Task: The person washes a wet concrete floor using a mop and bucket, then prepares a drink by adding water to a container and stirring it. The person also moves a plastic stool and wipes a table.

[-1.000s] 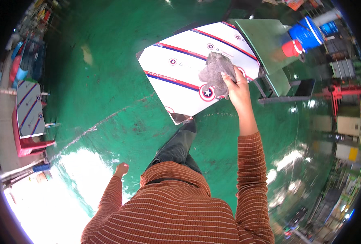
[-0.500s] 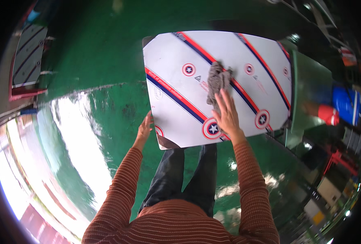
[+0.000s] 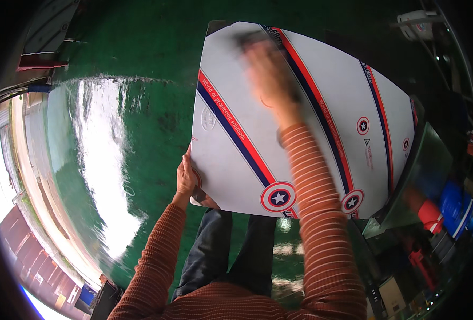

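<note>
In front of me lies a large white panel [image 3: 231,170], its face covered in film with red and dark blue diagonal stripes and round star emblems. My left hand [image 3: 185,177] grips its left edge near the lower-left corner, fingers along the rim. Over the panel's far left part is my right hand [image 3: 268,74], smeared by motion. It is closed on a grey cloth [image 3: 249,38], a dark blur at the fingertips, against the film. The panel's cut-off corners show dark pieces beneath.
A greenish sheet-like surface [image 3: 407,181] shows past the panel's right side. Beyond it stand a red object [image 3: 430,216] and a blue container [image 3: 455,205]. Another striped panel [image 3: 44,26] is at the far left. The green floor [image 3: 151,122] is glossy with bright reflections.
My right hand has swept the cloth from the panel's middle to its far left part. My left hand now grips the edge. The panel appears lower and larger in view.
</note>
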A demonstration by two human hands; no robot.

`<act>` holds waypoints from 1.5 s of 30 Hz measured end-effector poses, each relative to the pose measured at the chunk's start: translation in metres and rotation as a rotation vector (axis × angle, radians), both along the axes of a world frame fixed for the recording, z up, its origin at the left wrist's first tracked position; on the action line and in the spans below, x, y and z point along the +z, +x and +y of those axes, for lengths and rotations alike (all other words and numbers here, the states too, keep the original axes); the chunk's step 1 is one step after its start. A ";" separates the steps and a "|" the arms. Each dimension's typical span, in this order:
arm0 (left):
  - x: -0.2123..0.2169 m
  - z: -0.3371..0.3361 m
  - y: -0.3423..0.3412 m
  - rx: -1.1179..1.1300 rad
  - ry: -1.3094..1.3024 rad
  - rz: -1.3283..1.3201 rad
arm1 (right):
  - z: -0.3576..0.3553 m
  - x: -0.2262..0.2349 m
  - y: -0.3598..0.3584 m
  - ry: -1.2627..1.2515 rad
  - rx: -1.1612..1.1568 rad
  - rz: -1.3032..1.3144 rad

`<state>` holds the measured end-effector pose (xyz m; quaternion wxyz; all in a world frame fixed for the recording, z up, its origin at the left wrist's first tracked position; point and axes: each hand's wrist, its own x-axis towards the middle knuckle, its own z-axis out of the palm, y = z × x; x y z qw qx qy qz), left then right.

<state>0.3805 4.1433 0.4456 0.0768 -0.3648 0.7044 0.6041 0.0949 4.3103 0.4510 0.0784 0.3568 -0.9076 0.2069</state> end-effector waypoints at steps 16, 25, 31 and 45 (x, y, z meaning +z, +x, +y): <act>0.003 0.005 -0.001 0.028 -0.045 0.009 | -0.007 0.007 0.090 -0.020 -0.072 -0.278; -0.025 -0.008 0.015 0.160 -0.015 -0.007 | -0.002 -0.021 -0.054 -0.110 -0.035 0.182; -0.051 -0.028 0.031 0.129 -0.062 0.004 | 0.275 -0.031 -0.128 0.300 -0.613 0.132; -0.061 -0.036 0.035 0.126 -0.226 0.010 | 0.486 -0.086 0.135 0.020 -1.486 -0.060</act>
